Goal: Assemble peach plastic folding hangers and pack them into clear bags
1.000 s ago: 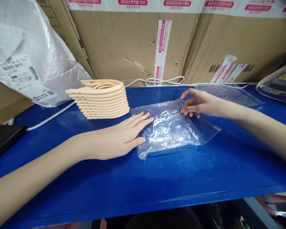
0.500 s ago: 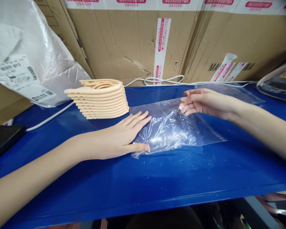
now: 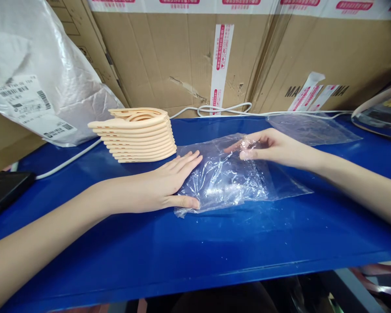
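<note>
A clear plastic bag (image 3: 228,176), crinkled and shiny, lies flat on the blue table (image 3: 195,248). My left hand (image 3: 172,182) rests open on its left end, palm down with the thumb apart. At the bag's upper right part is my right hand (image 3: 267,148), its thumb and fingers closed on the film. The index finger points left and shows through the plastic; whether it is inside the bag I cannot tell. Beyond my left hand stands a stack of folded cream-coloured pieces (image 3: 137,137), which neither hand holds.
Another clear plastic bag (image 3: 313,128) lies at the back right. A white cable (image 3: 221,111) runs along the cardboard boxes (image 3: 169,56) behind. On the left are a large grey-white plastic parcel (image 3: 68,78) with labels and a dark flat device (image 3: 6,191).
My right hand has moved left and turned, with its index finger now stretched over the bag's area. My left hand and the bag's left end have shifted slightly left.
</note>
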Tool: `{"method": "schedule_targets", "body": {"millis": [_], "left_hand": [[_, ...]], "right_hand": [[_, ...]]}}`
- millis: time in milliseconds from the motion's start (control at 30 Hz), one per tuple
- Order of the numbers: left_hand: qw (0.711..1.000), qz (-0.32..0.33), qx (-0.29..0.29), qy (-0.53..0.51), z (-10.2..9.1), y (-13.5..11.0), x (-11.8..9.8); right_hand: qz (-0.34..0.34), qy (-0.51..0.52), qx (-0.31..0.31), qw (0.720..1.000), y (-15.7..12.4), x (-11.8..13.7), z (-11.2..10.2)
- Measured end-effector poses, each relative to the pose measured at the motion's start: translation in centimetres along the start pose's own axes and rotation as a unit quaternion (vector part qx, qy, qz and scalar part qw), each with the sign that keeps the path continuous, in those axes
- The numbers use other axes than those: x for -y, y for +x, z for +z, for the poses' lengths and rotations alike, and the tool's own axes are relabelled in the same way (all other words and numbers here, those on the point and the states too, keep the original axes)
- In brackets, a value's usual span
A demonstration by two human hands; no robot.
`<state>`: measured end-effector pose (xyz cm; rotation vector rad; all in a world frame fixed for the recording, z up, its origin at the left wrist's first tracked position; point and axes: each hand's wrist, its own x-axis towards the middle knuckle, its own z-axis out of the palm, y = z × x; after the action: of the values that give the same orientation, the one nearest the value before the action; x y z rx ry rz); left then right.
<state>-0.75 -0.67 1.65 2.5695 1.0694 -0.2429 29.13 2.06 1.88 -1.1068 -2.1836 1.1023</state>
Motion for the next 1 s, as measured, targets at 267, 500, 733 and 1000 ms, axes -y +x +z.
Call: {"method": "schedule_targets", "body": {"millis": [267,500,733,1000], "left_hand": [[0.999,-0.029,0.014,-0.009,-0.5,-0.5,-0.2],[0.999,-0.009,-0.029,0.014,-0.6,-1.4,-0.5],[0.925,0.14,-0.345,0.069,-4.4,-2.3,-1.6],[0.909,-0.065,-0.369,0.183,-7.4,-3.7,5.7]], "right_hand": [[-0.096,-0.222,0.146,0.959,-0.7,-0.9,0.1],[-0.022,-0.181,0.188,0.965,-1.4,-0.3,-2.5],[0.003,-0.182,0.215,0.959,-1.7,-0.1,-3.1],[-0.014,-0.218,0.232,0.948,-1.3,-0.1,-2.0]]}}
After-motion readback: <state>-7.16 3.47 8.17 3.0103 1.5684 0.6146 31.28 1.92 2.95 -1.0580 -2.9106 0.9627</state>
